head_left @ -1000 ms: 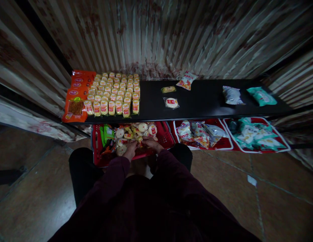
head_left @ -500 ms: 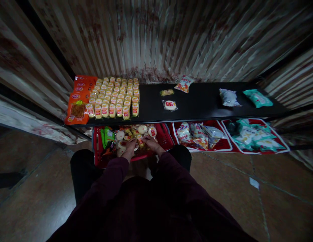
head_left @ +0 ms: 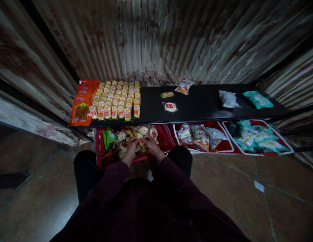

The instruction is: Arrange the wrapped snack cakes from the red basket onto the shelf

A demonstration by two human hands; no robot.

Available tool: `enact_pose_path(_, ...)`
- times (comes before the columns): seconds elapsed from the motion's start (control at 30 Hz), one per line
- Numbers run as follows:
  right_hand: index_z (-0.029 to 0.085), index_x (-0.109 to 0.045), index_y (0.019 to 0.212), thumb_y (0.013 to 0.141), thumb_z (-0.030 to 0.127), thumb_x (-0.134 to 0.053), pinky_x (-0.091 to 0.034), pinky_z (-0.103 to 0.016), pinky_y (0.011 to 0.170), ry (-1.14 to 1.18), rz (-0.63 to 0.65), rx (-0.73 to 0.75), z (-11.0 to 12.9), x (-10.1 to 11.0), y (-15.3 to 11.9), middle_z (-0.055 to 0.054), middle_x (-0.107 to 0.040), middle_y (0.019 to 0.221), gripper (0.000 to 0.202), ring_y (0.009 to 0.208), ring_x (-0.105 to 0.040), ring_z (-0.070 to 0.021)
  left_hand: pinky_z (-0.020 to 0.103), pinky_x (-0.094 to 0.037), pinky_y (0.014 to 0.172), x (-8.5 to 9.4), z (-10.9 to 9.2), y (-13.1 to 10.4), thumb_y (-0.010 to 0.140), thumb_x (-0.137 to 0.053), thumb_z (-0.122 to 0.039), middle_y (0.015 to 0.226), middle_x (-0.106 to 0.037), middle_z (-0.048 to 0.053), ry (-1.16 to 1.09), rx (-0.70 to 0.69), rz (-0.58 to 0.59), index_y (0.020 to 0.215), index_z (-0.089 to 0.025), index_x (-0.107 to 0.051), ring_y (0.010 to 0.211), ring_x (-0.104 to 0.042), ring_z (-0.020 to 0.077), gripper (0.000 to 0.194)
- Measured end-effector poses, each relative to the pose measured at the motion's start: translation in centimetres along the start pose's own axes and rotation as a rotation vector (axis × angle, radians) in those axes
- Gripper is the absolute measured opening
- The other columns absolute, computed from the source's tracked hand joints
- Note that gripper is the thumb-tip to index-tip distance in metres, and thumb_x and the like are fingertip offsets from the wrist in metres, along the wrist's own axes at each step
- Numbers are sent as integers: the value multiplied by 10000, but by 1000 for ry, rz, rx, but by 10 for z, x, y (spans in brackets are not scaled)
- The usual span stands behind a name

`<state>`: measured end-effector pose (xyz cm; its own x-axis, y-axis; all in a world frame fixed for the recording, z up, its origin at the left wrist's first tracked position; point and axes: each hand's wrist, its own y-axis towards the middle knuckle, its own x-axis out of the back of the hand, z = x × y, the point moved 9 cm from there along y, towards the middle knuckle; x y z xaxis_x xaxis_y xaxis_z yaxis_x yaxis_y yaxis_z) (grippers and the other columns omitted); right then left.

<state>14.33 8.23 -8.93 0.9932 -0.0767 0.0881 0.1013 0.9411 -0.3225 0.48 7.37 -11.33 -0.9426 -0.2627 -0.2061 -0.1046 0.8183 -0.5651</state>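
Over the red basket (head_left: 167, 137) below the shelf, my left hand (head_left: 131, 147) and my right hand (head_left: 150, 145) work close together. Their fingers are closed on a small wrapped cake (head_left: 139, 137) with a red label, held between them. Round wrapped pastries (head_left: 121, 136) and other yellow packets lie around the hands in the basket. A green packet (head_left: 110, 137) is at its left end. Rows of similar small wrapped cakes (head_left: 114, 112) stand on the black shelf (head_left: 151, 113) above.
Orange snack bags (head_left: 81, 107) lie at the shelf's left end. A round pastry (head_left: 170, 107), a yellow packet (head_left: 167, 94), a chip bag (head_left: 184, 86), a silvery bag (head_left: 228, 99) and a teal bag (head_left: 257, 99) lie farther right. Two more baskets (head_left: 229, 148) hold bags below.
The view has shifted slightly, so the shelf and baskets sit a little lower and more to the right. Both hands have lifted the small wrapped cake slightly within the basket.
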Motion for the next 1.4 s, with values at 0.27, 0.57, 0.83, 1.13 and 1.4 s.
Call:
enact_pose_path(0.27,202,-554,761,589,555,-680,-431,-242,636,209,-25,-64,9,4,-15,6,-611,773,412,735,-554,-144,248,-480,733,-6,-21,-15,644,-687,-139,914,-688,44,11,-83,-14,886,-176,-652,831,-625,138,248)
enact_pose_path(0.57,217,-586,900,568,487,-728,-453,-248,609,367,-6,-33,21,9,-22,-6,-623,832,451,722,-576,-147,260,-475,825,-13,-43,-15,696,-685,-141,1014,-687,65,21,-188,3,903,-174,-675,919,-626,157,210)
enact_pose_path(0.83,217,-597,923,585,445,-735,-469,-275,625,444,-21,2,38,11,-26,-12,-642,854,430,740,-611,-160,256,-484,808,-25,-59,-26,746,-630,-153,1037,-669,70,37,-232,41,990,-177,-624,932,-626,156,245)
enact_pose_path(1.13,225,-631,959,571,406,-777,-505,-283,656,579,-31,18,54,12,-28,-35,-672,962,453,862,-644,-204,268,-476,805,-29,-75,-26,752,-621,-196,959,-636,63,96,-360,8,943,-183,-546,903,-611,154,205)
enact_pose_path(1.4,208,-685,966,576,387,-794,-524,-348,768,633,20,25,70,8,-31,-54,-705,956,443,922,-653,-238,250,-442,803,-35,-93,-33,766,-591,-210,884,-620,22,240,-504,-11,840,-199,-574,832,-574,132,77)
